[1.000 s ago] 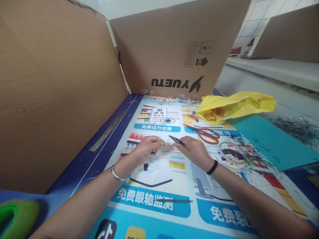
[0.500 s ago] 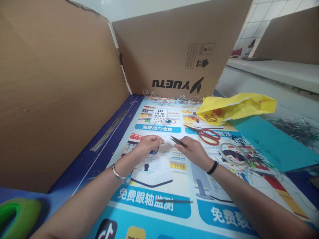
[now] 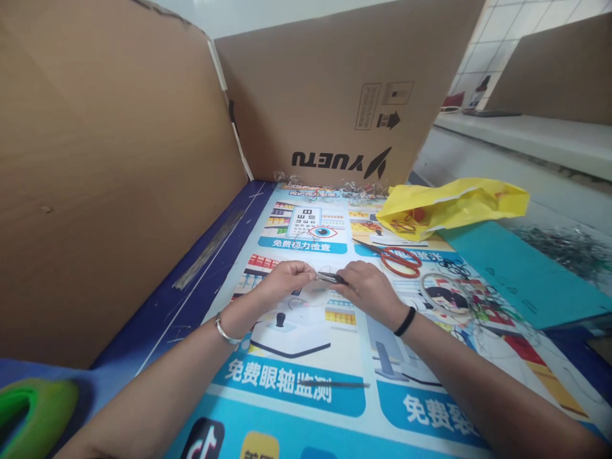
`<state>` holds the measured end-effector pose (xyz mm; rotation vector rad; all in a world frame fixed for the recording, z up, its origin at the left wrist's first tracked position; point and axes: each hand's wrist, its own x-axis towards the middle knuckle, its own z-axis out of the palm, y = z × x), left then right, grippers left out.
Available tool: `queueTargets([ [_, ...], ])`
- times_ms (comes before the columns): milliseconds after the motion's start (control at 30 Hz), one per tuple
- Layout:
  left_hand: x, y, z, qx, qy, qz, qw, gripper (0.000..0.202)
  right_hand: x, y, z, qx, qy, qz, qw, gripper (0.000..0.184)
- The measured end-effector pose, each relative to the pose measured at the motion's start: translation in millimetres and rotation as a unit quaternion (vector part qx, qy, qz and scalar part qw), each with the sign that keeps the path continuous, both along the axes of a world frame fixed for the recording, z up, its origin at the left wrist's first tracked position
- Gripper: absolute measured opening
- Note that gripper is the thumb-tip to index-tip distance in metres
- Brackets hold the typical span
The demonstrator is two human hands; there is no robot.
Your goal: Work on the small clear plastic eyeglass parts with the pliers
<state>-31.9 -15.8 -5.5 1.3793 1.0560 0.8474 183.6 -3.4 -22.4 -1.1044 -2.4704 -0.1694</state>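
Note:
My left hand is closed in a pinch over the printed sheet, with a thin wire loop at its fingertips; the wire is so fine that its full course is hard to follow. Dark pliers with slim jaws are gripped in my right hand. Their tip points left and meets the wire at the left fingertips. Behind the right hand lie scissors with orange-red handles. A bundle of straight thin wires rests on the blue surface to the left.
Cardboard panels stand at the back and left. To the right are a yellow bag, a teal board, a tangle of wire and a round hoop. A green tape roll sits at the near left; thin rods lie in front.
My right hand has brought the pliers left, so their jaws now reach the wire at my left fingertips. The left hand has stayed almost in place.

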Motion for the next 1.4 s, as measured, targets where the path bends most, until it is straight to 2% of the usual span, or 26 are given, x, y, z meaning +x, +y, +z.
queueTargets([
  [333,7.2,-5.6,6.8,-0.055,0.027,0.009,0.998,0.017,-0.6,-2.2,8.5,0.108,-0.069,0.013,0.992,0.032],
  [567,11.3,-7.7,6.5,-0.065,0.022,0.049,0.996,0.015,0.8,-3.1,12.5,0.148,-0.095,0.013,0.984,0.029],
  [767,12.4,-6.9,3.2,-0.065,0.025,0.071,0.995,0.017,-0.3,-3.3,12.3,0.15,-0.101,0.012,0.983,0.028],
  [1100,10.9,-5.1,-2.2,-0.059,0.01,0.07,0.996,0.017,-1.5,-5.2,12.2,0.127,-0.117,0.006,0.985,0.026],
  [1400,17.3,-10.8,-0.6,-0.038,-0.008,0.095,0.995,0.019,-4.7,-7.3,14.4,0.105,-0.108,-0.017,0.988,0.027],
])
